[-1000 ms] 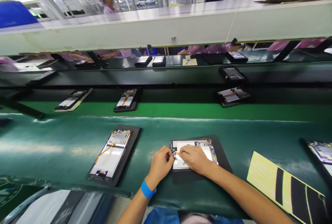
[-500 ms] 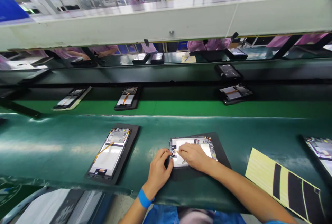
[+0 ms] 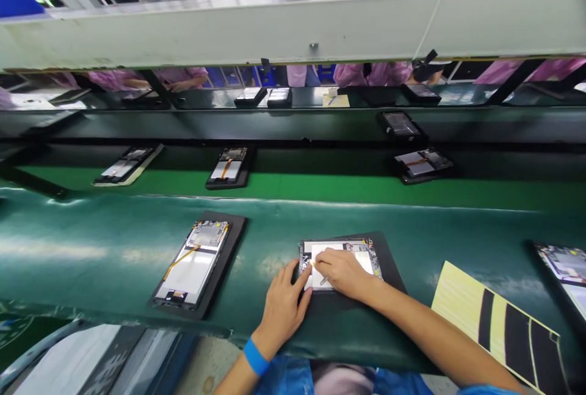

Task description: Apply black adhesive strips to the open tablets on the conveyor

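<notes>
An opened tablet [image 3: 352,253] with its back off lies on a black tray [image 3: 389,267] on the dark green mat in front of me. My left hand [image 3: 282,308], blue band on its wrist, rests against the tablet's left edge with fingers curled and holds it steady. My right hand [image 3: 344,273] lies over the tablet's lower half, fingers pinched around a thin tool whose tip shows below the fingers. A small orange flex piece sits by my fingertips.
A second opened tablet on a black tray [image 3: 196,264] lies to the left. A yellow and black striped sheet [image 3: 499,325] and another tablet [image 3: 565,270] lie at right. More tablets ride the green conveyor [image 3: 320,186]. People in pink work across the line.
My left hand slid down from the tablet's top-left corner to its left edge. My right hand stayed over the tablet, its fingertips shifting slightly.
</notes>
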### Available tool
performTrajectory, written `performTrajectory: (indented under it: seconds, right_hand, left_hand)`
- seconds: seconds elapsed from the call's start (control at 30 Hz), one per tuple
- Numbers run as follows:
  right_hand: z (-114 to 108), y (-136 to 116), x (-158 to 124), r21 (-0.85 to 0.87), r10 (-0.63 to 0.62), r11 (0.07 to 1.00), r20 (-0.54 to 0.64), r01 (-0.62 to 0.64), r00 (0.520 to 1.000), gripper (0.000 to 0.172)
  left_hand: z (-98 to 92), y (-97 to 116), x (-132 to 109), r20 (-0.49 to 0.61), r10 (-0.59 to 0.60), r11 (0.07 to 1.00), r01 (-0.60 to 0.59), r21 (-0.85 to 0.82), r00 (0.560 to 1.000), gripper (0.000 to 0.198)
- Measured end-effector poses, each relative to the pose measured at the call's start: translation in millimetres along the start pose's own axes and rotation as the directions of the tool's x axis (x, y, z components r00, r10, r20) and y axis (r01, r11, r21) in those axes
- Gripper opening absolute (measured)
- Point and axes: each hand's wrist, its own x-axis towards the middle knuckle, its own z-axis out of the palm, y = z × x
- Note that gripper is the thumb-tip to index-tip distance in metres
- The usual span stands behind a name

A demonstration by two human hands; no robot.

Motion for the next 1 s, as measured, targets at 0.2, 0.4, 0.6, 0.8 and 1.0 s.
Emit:
performTrajectory:
  seconds: [0.2, 0.4, 0.6, 0.8, 1.0]
  right_hand:
    - [1.5, 3.4, -1.0, 0.044, -0.005, 0.999, -0.006, 0.006, 1.000, 0.019]
    - [0.7, 6.3, -1.3, 0.143, 0.007, 0.990, -0.050, 0.000, 0.999, 0.028]
    - [2.3, 6.0, -2.1, 0.162, 0.009, 0.987, -0.075, 0.003, 0.997, 0.027]
    - [6.8, 6.0, -3.0, 0.205, 0.032, 0.979, -0.079, -0.015, 0.996, 0.026]
    - [0.8, 11.7, -1.9, 0.417, 0.151, 0.901, -0.049, -0.117, 0.987, 0.017]
  left_hand:
    - [-0.9, 2.9, 0.5, 0.019, -0.003, 0.998, 0.002, 0.064, 1.000, 0.040]
    - [2.7, 2.4, -3.3, 0.010, -0.017, 1.000, 0.017, 0.016, 1.000, 0.040]
    - [5.9, 3.8, -3.5, 0.004, -0.030, 0.999, 0.030, 0.022, 1.000, 0.044]
    - [4.9, 7.3, -2.4, 0.025, -0.024, 0.997, 0.022, 0.079, 0.999, 0.046]
    - [4.4, 11.8, -3.8, 0.038, -0.025, 0.982, 0.017, 0.190, 0.999, 0.048]
